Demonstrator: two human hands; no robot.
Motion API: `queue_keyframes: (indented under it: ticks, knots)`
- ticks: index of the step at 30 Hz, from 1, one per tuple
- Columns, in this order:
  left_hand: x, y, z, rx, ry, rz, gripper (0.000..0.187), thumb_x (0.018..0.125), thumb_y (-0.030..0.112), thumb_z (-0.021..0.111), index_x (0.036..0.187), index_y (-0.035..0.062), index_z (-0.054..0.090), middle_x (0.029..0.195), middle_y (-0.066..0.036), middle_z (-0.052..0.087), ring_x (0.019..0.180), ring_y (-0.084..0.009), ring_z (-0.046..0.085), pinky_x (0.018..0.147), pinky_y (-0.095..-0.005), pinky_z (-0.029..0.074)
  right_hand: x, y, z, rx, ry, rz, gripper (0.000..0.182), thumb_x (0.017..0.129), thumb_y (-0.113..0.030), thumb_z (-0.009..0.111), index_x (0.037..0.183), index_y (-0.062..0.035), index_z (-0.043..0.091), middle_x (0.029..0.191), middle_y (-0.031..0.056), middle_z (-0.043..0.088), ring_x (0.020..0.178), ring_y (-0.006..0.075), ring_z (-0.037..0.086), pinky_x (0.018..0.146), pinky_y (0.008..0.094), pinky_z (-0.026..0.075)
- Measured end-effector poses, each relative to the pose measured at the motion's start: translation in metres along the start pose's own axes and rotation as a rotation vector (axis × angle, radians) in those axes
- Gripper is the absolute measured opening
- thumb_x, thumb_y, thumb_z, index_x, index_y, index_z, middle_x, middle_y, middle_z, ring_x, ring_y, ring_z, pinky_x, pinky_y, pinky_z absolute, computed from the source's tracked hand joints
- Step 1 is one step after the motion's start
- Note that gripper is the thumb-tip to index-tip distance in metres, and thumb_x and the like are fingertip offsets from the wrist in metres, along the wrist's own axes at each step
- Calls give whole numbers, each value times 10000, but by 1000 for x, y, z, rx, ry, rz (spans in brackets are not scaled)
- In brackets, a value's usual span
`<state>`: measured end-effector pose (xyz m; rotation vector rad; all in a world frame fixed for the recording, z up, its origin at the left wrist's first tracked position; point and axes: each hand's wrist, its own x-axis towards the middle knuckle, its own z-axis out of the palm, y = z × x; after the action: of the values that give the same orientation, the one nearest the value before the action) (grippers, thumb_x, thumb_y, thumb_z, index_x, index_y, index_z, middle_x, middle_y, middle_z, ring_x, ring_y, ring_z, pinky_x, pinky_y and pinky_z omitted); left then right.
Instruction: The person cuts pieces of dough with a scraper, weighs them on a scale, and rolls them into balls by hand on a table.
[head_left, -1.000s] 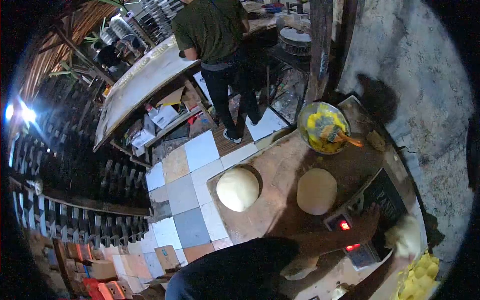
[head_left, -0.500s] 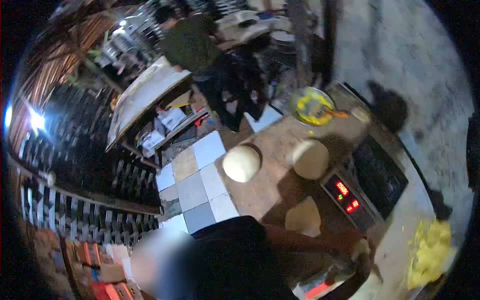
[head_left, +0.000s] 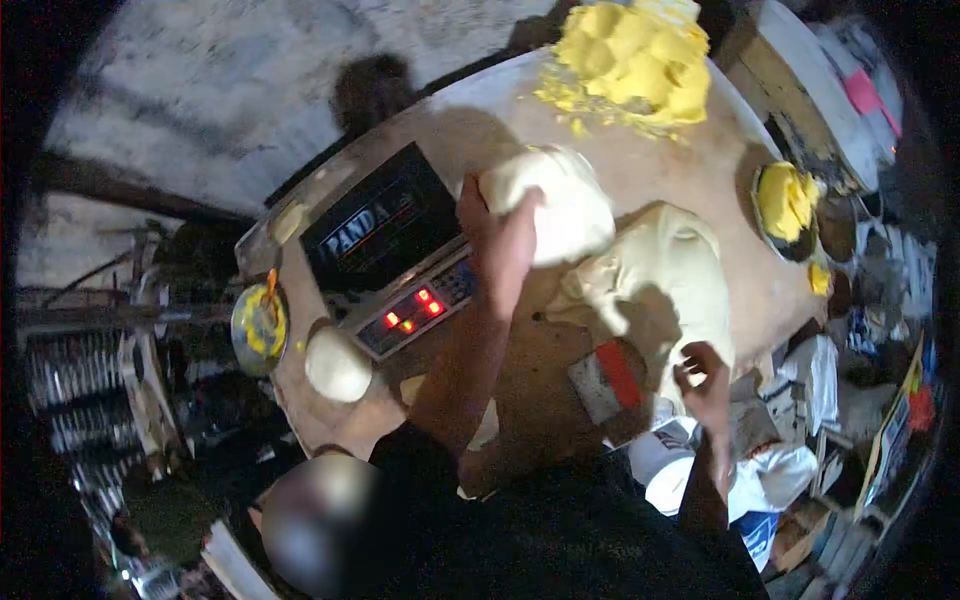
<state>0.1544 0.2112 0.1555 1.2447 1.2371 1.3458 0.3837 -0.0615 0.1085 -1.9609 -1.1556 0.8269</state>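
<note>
My left hand [head_left: 505, 240] grips the near left side of a large rounded lump of pale dough [head_left: 565, 205], beside the digital scale [head_left: 380, 220] with its lit red digits. To the right of that lump, a bigger, loose mass of dough [head_left: 685, 265] spreads over the table. Over the near edge of this mass is my right hand [head_left: 705, 380], fingers loosely curled and apart, with nothing visible in them. A dough scraper [head_left: 605, 382] with a red grip lies between my arms. Left of the scale sits a smooth dough ball [head_left: 338, 365].
A heap of yellow filling [head_left: 635, 65] lies at the table's far edge. One bowl with yellow filling [head_left: 788, 200] stands at right, another bowl [head_left: 258, 328] at left. A white bucket [head_left: 665, 465] stands by the near edge. A wall [head_left: 230, 90] rises behind.
My view has swung round to the right, bringing the large dough mass and right-hand bowl into sight. My left hand is now on a dough lump; the scraper lies on the table.
</note>
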Motion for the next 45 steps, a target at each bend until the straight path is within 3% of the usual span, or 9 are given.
queue_keyframes:
  ticks: [2, 4, 7, 16, 21, 26, 32, 39, 45]
  knots:
    - [31, -50, 29, -326, 27, -107, 564, 727, 134, 713, 1218, -40, 497, 1105, -199, 618, 1006, -282, 604, 864, -365, 494, -20, 15, 23, 37, -66, 37, 203, 747, 16, 697, 918, 11, 587, 802, 78, 632, 721, 132, 616, 640, 268, 506]
    - [53, -174, 46, 337, 122, -249, 659, 747, 180, 716, 1312, -37, 456, 1217, -203, 579, 1112, -303, 555, 955, -384, 445, -32, 36, 56, -160, 19, 43, 265, 724, -130, 764, 879, 8, 599, 776, 106, 617, 708, 192, 616, 645, 307, 514]
    - [25, -249, 23, 265, -339, -208, 751, 800, 297, 713, 1399, -12, 381, 1315, -192, 528, 1234, -285, 493, 1046, -367, 389, -31, 51, 98, -377, -8, 75, 627, 691, -242, 804, 1187, 2, 509, 997, 187, 589, 890, 342, 580, 789, 419, 500]
    - [-32, -176, -26, -317, -660, -510, 1098, 754, 136, 769, 1534, 116, -3, 1446, -216, 357, 1256, -314, 464, 1076, -434, 395, -16, 83, 159, -293, -1, -353, 678, 745, -294, 757, 1269, 1, 444, 1130, 253, 585, 1050, 395, 581, 877, 477, 471]
    - [-3, -138, -2, 194, -387, -71, 944, 773, 186, 723, 1490, 98, 116, 1425, -221, 374, 1221, -360, 462, 1040, -466, 400, -67, 99, 92, -27, -198, 17, 519, 870, -312, 639, 1234, 30, 499, 1010, 175, 652, 887, 341, 644, 774, 444, 520]
    - [-46, -98, 99, 751, -174, 473, 850, 728, 284, 733, 1415, 82, 274, 1412, -261, 340, 1268, -432, 363, 1061, -532, 320, -149, 186, -59, 356, 301, -34, 450, 878, -139, 669, 1260, -6, 474, 1024, 100, 636, 945, 199, 621, 827, 354, 503]
    - [-303, -104, 268, 901, -976, 387, 785, 674, 401, 744, 1325, 63, 464, 1396, -308, 300, 1324, -519, 245, 1085, -611, 225, -198, 331, -207, 243, 1037, 221, 658, 807, 45, 644, 1398, -22, 363, 1125, 98, 567, 992, 196, 574, 877, 308, 464]
    - [-322, -107, 253, 1056, -1288, 560, 258, 790, 91, 573, 1023, 41, 671, 1185, -186, 549, 1114, -396, 525, 944, -492, 446, -67, 176, -226, -268, 240, 14, 643, 713, -7, 697, 1296, -97, 438, 982, 216, 661, 898, 396, 661, 771, 447, 526]
    - [-341, -108, 104, 705, -1066, 584, 180, 722, 84, 599, 900, 92, 619, 961, -108, 578, 934, -323, 595, 800, -422, 520, 12, 122, -91, -613, -467, -405, 477, 871, -78, 543, 1326, -165, 431, 1018, 184, 648, 865, 337, 682, 735, 407, 554]
